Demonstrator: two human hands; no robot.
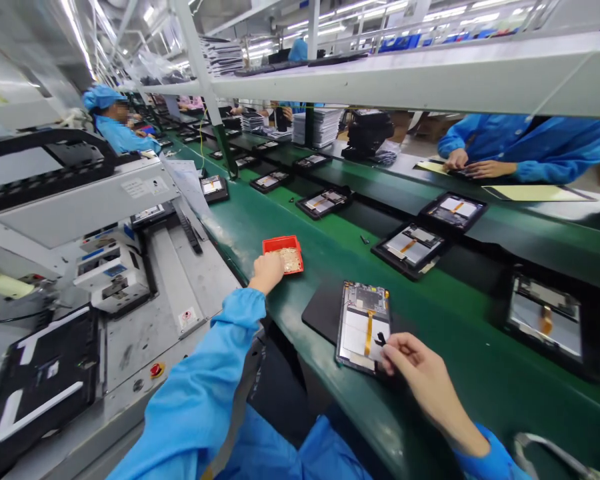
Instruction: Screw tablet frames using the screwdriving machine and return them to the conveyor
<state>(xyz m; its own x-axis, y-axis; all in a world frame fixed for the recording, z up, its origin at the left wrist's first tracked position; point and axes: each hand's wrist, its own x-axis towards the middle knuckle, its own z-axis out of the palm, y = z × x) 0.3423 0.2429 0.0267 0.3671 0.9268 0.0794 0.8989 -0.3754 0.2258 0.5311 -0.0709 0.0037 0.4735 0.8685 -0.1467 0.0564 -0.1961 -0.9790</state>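
My left hand (pixel 269 272) is at the near left side of a small red bin (pixel 283 243). The bin holds many tiny pale parts (pixel 291 259). The fingers of that hand are curled together, and their tips are partly hidden, so what they pinch does not show. My right hand (pixel 417 370) is at the lower right edge of an opened tablet (pixel 353 333), thumb and forefinger pinched at a small black piece (pixel 380 339). The tablet lies face down, with its circuit board, pale battery and orange ribbon cable showing. A dark flat pad (pixel 322 310) lies partly beneath it.
Several opened tablets (pixel 409 247) lie along the green conveyor (pixel 330 248). A machine with a red button (pixel 157 370) stands at left. Across the line a co-worker's hands (pixel 480 167) work, under an overhead shelf (pixel 430 77). Another person (pixel 123 133) sits far left.
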